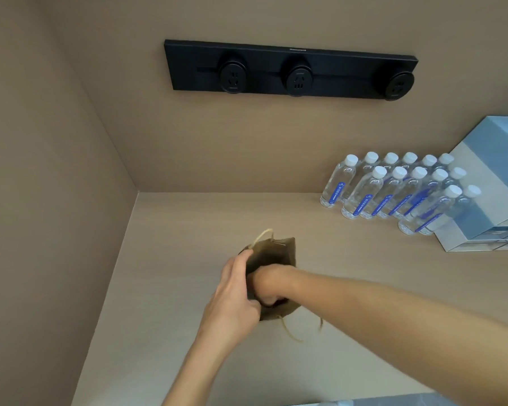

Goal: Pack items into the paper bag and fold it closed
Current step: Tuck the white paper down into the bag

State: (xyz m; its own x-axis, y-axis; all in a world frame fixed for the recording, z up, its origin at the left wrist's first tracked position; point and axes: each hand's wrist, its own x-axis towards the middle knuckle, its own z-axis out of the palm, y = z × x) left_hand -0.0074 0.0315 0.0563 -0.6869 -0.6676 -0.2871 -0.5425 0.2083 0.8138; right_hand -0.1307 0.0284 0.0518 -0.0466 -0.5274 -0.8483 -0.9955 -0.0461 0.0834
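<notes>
While the left hand (232, 291) pinches the near rim to keep the mouth spread, the brown paper bag (276, 253) stands mid-counter (188, 230). Right hand (269, 285): plunged inside, fingers hidden, grip not discernible, presumably seating an item. Bottled water (393, 191), boxes (487, 183): well apart, far right. Socket strip (291, 70): wall-mounted above.

Paper bag (276, 253) on counter (170, 259) centre, water bottles (393, 191) behind right, beside boxes (487, 183).

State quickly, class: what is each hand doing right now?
Left hand: gripping the side of the small brown paper bag.
Right hand: reaching inside the bag; grip cannot be told.
</notes>
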